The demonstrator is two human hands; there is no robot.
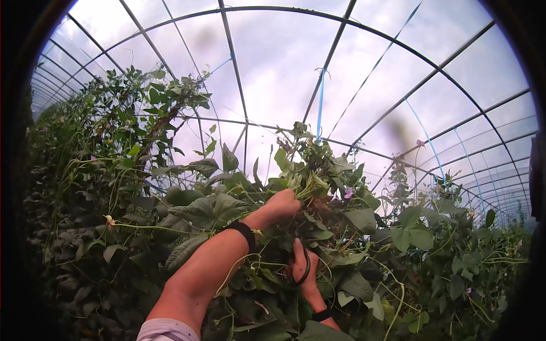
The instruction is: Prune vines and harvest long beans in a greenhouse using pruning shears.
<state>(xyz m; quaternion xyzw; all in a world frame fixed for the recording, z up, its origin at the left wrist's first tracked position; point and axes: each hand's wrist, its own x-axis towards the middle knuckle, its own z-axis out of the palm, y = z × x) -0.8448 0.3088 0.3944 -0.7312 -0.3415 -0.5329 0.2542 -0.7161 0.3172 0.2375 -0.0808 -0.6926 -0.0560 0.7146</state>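
My left hand [283, 203] is closed around stems of a climbing bean plant [313, 170], at the base of a bunched, leafy top. Below and to its right, my right hand [305, 264] holds a pair of scissors by a black handle loop [306, 268]; the blades are hidden among the leaves. Both wrists wear black bands. A pink-purple flower [348, 193] stands right of the bunch, and dry brown leaves [320, 203] hang just beside my left hand. A pale, withered flower [109, 221] sits on a long green stem at the left.
Dense bean vines [115, 123] rise at the left, and more foliage [452, 238] fills the right. Overhead arch the metal pipes [294, 9] of a plastic-covered greenhouse. A blue strap [320, 106] hangs from a pipe above the bunch, with more blue strings [426, 132] to the right.
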